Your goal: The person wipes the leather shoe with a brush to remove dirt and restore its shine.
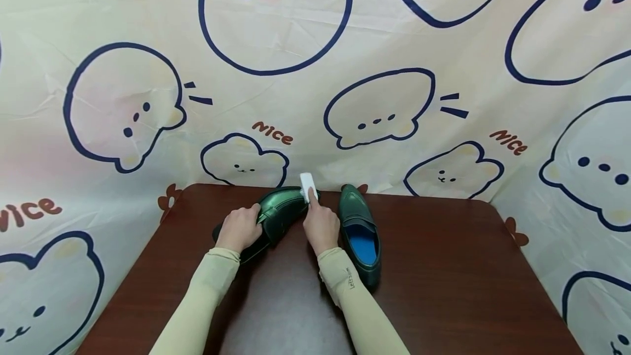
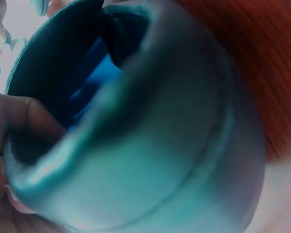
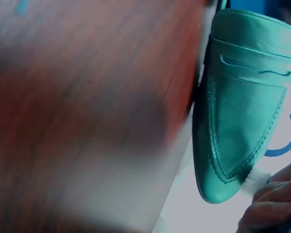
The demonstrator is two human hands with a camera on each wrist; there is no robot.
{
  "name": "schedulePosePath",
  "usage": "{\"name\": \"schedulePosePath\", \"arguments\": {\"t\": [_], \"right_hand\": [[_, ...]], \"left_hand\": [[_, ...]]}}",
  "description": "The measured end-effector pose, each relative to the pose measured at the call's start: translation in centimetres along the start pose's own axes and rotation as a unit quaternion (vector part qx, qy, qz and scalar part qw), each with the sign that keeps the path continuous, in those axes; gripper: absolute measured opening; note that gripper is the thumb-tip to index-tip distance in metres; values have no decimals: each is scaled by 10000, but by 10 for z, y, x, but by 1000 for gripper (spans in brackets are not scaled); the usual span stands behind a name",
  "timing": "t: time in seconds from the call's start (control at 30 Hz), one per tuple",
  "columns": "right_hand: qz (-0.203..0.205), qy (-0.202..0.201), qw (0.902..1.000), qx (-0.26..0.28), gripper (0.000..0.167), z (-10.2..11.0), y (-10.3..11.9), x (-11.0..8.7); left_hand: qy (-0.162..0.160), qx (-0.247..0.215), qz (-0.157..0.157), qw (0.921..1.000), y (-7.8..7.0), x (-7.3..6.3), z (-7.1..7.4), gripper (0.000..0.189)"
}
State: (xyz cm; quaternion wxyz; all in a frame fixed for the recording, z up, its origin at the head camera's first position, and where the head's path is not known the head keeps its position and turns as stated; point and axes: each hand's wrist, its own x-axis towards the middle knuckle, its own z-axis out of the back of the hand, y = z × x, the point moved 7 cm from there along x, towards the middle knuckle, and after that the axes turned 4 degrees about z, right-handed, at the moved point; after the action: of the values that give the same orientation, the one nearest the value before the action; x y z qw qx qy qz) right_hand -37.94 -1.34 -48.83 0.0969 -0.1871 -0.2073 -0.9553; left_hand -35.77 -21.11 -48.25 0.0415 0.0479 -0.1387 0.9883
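Observation:
My left hand grips a green leather loafer that lies tilted, toe pointing away to the right. Seen from the left wrist, the left fingers reach over the edge of its opening, and its blue insole shows inside. A small white brush is held in my right hand, with the index finger along its back. In the right wrist view the white bristles touch the side of the toe, below the stitched seam of the loafer.
The matching green loafer, with a blue insole, stands just right of my right hand, toe away from me. Both shoes are near the far edge of a dark brown table. A cartoon-printed sheet hangs behind and beside it.

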Motion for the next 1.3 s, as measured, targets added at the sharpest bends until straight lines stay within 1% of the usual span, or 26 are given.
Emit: {"name": "schedulePosePath", "arguments": {"t": [0.03,0.1,0.23,0.33,0.4,0.47,0.57,0.63,0.73,0.83,0.9,1.03,1.13,1.23,1.3], "right_hand": [[7,17,10000,90,49,0,0,0],[149,58,9994,305,50,-1,4,-2],[797,188,9944,669,50,-5,25,-8],[1222,232,9897,711,51,-8,41,-12],[1342,173,9885,678,51,-8,47,-14],[1336,92,9891,615,51,-9,48,-14],[1174,-18,9918,506,52,-9,42,-13],[979,-21,9941,477,52,-10,34,-11],[572,2,9971,502,51,-10,20,-8],[183,-58,9982,562,50,-8,6,-6],[47,-123,9982,585,50,-6,0,-4],[17,-136,9978,656,50,-4,-4,-3],[73,-46,9952,977,48,-5,-1,-4],[238,23,9900,1388,48,-7,5,-7],[434,68,9874,1520,48,-8,10,-9]], "left_hand": [[22,2,16,10000,1,0,-1,7],[47,15,50,10000,2,0,-2,7],[12,45,66,10000,3,0,-3,10],[-83,45,53,9999,1,1,-2,12],[-137,49,13,9999,-1,1,-1,13],[-151,35,-17,9999,-2,2,-1,13],[-150,22,-25,9999,-3,1,-1,12],[-151,11,1,9999,-2,1,0,11],[-130,9,21,9999,0,0,0,9],[-123,24,4,9999,1,0,0,8],[-146,17,-7,9999,0,1,1,7],[-109,-30,17,9999,0,2,1,9],[-4,-49,57,10000,1,2,0,10],[18,-51,52,10000,2,1,-2,10],[-22,-43,28,10000,2,0,-2,10]]}}
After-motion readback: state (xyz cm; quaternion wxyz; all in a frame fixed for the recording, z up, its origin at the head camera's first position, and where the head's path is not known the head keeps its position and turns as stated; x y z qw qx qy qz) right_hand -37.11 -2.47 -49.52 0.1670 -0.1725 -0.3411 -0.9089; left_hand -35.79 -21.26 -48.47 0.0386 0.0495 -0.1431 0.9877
